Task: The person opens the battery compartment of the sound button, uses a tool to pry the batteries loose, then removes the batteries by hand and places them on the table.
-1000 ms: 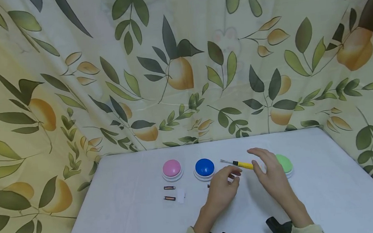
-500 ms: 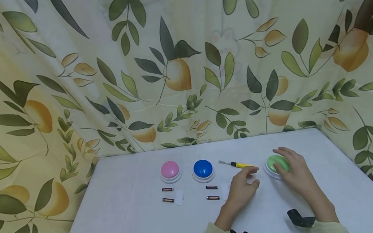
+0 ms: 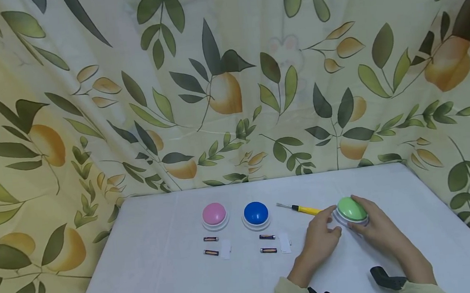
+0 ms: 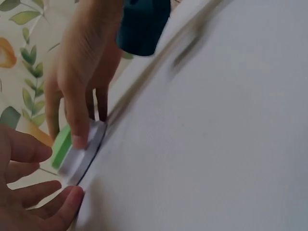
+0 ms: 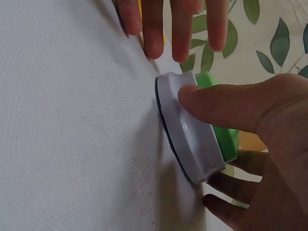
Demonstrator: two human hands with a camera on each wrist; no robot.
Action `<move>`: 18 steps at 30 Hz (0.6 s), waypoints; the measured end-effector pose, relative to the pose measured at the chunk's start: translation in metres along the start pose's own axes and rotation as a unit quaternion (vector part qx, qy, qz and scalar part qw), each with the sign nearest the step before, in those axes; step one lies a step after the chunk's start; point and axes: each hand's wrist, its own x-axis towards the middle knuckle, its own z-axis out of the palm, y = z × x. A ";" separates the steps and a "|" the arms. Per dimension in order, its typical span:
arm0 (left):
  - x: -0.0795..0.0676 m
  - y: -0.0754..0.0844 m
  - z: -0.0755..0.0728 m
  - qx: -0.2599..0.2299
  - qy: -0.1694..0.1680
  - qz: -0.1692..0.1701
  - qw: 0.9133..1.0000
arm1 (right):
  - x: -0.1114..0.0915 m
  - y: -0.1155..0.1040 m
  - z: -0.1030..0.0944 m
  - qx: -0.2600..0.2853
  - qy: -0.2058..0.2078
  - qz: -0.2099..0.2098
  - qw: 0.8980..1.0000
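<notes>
My right hand grips a round push button with a green dome and white base, at the right of the table. In the right wrist view the thumb presses the side of the white base, with the other fingers round the opposite side. The base's dark underside edge is close over the tabletop, with a shadow beneath. My left hand is just left of the button, its fingers loosely bent and holding nothing. In the left wrist view those fingers spread near the button's rim.
A yellow-handled screwdriver lies left of the green button. Further left stand a blue button and a pink button. Before each lie two batteries and a small white piece. A patterned curtain hangs behind the table.
Both hands have moved right. The right hand has gone from beside the screwdriver to the green button and taken hold of its base. The left hand has come up next to the button.
</notes>
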 end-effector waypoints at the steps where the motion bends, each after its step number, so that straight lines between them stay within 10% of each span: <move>1: 0.001 0.001 0.001 0.005 -0.002 0.004 1.000 | 0.000 0.000 0.000 0.000 0.001 0.000 1.000; 11: 0.001 0.005 0.010 0.038 -0.016 0.019 0.999 | -0.003 0.002 -0.006 -0.005 -0.008 0.019 1.000; 18: -0.003 0.015 -0.001 0.126 0.000 0.095 0.987 | -0.006 -0.004 -0.022 0.018 -0.037 0.064 0.997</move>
